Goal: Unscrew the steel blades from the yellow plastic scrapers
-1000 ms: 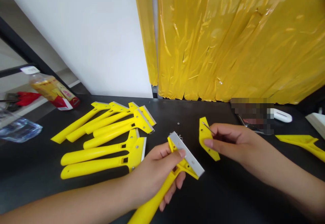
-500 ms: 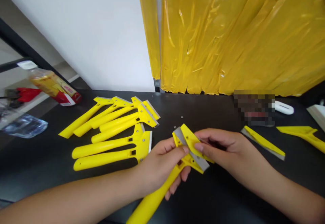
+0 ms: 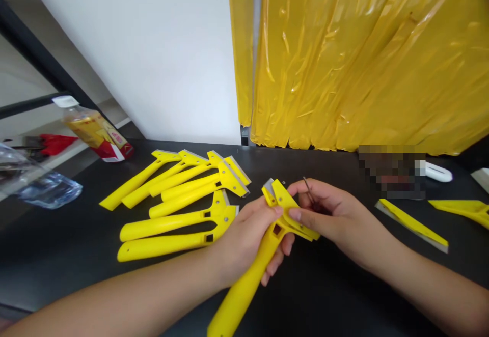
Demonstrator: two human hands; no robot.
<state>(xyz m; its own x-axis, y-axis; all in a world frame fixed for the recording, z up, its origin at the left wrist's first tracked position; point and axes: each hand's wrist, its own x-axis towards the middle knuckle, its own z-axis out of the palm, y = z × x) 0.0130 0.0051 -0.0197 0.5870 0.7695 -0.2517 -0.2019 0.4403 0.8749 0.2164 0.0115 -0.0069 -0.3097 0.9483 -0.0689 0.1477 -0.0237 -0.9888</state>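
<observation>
A yellow scraper (image 3: 246,283) is held at its head by my left hand (image 3: 250,230), thumb on top and fingers curled beneath. Its long handle slopes down toward me. My right hand (image 3: 330,207) pinches a yellow cover plate (image 3: 283,197) that lies over the scraper's head. Between plate and head, one corner of a grey blade (image 3: 269,185) shows at the upper end; the plate hides the remainder. A thin dark rod-like tool (image 3: 307,188) also sits among my right fingers, its kind unclear.
Several yellow scrapers (image 3: 164,248) lie on the black table (image 3: 336,296) at left. A bottle (image 3: 99,131) and clear plastic bag (image 3: 49,189) are farther left. On the right are a loose plate with blade (image 3: 414,222), another yellow scraper part (image 3: 458,207) and a white object (image 3: 437,171).
The cover plate has come down over the blade and lines up more with the scraper's head, hiding most of the blade. The whole scene has shifted slightly right in view.
</observation>
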